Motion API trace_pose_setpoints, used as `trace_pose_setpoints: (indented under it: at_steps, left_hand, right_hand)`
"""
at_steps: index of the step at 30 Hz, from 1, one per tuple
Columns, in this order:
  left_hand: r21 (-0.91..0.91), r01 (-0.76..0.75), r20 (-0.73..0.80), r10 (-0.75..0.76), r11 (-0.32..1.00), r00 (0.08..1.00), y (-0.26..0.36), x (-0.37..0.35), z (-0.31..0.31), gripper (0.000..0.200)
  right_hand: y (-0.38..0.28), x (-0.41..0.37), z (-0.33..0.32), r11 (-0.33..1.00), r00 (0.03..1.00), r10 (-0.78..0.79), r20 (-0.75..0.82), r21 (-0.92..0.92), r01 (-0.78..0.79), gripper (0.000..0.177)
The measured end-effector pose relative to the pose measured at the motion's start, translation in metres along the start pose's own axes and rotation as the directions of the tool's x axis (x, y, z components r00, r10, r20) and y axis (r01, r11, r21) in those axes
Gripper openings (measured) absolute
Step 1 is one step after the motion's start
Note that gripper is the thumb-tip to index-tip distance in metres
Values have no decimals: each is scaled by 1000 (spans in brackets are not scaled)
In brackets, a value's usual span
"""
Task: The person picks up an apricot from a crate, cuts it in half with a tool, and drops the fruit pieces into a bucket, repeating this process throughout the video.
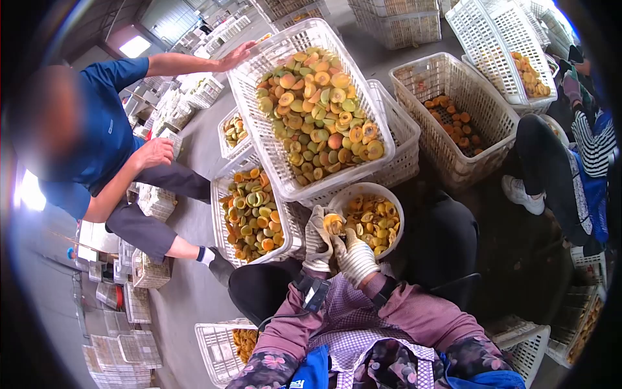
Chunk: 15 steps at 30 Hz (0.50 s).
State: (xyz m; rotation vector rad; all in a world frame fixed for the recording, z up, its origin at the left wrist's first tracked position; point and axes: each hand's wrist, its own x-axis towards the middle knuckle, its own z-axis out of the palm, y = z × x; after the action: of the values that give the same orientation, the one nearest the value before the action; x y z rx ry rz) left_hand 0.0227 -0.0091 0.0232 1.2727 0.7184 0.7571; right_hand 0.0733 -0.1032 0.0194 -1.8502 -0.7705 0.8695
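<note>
Both my hands wear striped work gloves and meet in front of a round white bucket (400,214) of yellow-orange fruit pieces. My left hand (319,238) is closed round a cut fruit half (334,224), its hollow side facing up. Beside it, my right hand (355,254) has its fingers pressed together at the fruit's lower edge; a small dark thing shows there, too small to name. Beyond my hands, a large white crate (291,188) full of halved fruit rests tilted on another crate. To its left stands a lower crate (256,258) of fruit halves.
A person in a blue shirt (107,104) at the left has a hand on the large crate's rim. Another person (593,146) sits at the right. A deep crate (447,61) with some orange fruit stands right of the large crate. More crates (220,363) lie near my legs.
</note>
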Motion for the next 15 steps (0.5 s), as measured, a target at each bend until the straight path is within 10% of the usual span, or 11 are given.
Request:
trace_pose_setpoints:
  at_steps: [3, 11, 15]
  left_hand:
    - [-121, 157, -90, -168, 980, 982, 7, -14, 5, 40]
    - [83, -156, -67, 161, 984, 985, -18, -15, -18, 29]
    - [-276, 14, -35, -24, 961, 999, -19, -16, -28, 24]
  right_hand:
    - [3, -6, 3, 996, 997, -74, -32, -53, 72, 44]
    - [-3, -10, 2, 994, 995, -79, 54, -74, 83, 37]
    - [22, -4, 23, 983, 971, -50, 232, 184, 6, 37]
